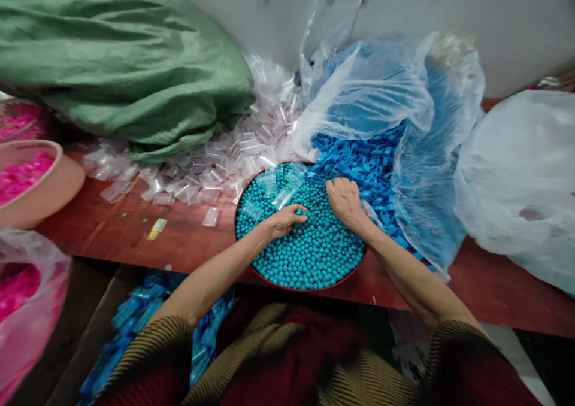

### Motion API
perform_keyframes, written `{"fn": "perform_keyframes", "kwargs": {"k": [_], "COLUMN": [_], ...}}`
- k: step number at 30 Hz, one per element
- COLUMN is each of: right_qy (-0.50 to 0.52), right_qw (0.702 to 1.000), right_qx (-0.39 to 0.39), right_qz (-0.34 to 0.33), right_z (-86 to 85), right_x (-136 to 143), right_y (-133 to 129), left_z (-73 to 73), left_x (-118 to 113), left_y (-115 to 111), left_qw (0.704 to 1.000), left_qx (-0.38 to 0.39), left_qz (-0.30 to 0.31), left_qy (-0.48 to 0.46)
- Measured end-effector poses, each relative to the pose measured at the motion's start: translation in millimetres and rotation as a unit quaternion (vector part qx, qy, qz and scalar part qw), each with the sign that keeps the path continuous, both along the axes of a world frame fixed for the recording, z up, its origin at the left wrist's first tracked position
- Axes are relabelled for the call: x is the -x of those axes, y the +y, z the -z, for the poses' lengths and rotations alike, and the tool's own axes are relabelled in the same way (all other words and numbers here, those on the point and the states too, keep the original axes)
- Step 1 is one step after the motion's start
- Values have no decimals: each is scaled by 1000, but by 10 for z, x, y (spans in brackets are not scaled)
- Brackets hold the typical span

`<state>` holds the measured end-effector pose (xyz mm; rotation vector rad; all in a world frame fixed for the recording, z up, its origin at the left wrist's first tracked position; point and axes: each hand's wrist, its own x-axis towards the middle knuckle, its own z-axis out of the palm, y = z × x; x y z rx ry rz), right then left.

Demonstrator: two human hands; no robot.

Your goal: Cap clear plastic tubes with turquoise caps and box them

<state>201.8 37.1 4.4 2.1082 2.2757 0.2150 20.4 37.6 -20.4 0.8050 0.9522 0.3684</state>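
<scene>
A round red-rimmed tray (309,288) full of small turquoise balls (305,262) stands before me on the table. Over its middle, my left hand (286,221) is closed, with turquoise balls showing between thumb and forefinger. Farther right, my right hand (345,200) is curled into a fist at the tray's edge, beside a heap of blue plastic pieces (359,160). Whatever its fingers hold is hidden from me. Several clear plastic tubes (283,197) lie on top of the balls at the tray's far side.
More clear plastic tubes (215,166) are piled behind the tray, next to a large green sack (135,64). A translucent bag (422,172) surrounds the blue pieces. White bag (521,172) at right; tub of pink pieces (54,184) at left. Blue items (135,316) lie below the table.
</scene>
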Motion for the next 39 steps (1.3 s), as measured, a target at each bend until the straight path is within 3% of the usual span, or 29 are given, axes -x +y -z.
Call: {"fn": "perform_keyframes", "kwargs": {"k": [5,9,13,16,18,20,22,25,29,31,36,39], "right_qy": [77,200,404,502,455,317,157,18,-31,-48,-24,24], "right_qw": [994,973,906,854,883,947,987,986,960,961,989,988], "right_qx": [7,67,119,138,113,53,14,45,102,98,90,80], "right_qz": [-73,-91,-46,20,32,15,-38,-162,-260,-253,-118,-127], "right_z": [158,251,273,240,196,134,69,15,31,37,55,120], "right_x": [96,96,15,-64,-121,-175,-204,-156,14,84,195,259], "right_y": [-183,-186,-72,-73,-149,-261,-362,-417,-334,-293,-339,-442], "left_z": [22,33,31,36,49,66,76,65,23,9,26,46], "left_x": [87,97,95,104,112,116,117,122,147,156,139,128], "left_y": [-18,-62,-135,-157,-149,-134,-121,-119,-134,-142,-170,-194], "left_qw": [997,999,973,957,958,961,965,974,974,974,955,942], "left_qx": [20,-35,-200,-259,-256,-245,-226,-197,-201,-199,-245,-281], "left_qz": [-17,-28,-56,-40,-20,-13,-13,-12,-28,-31,-35,-47], "left_qy": [-69,-9,100,126,126,131,130,108,100,106,161,179]}}
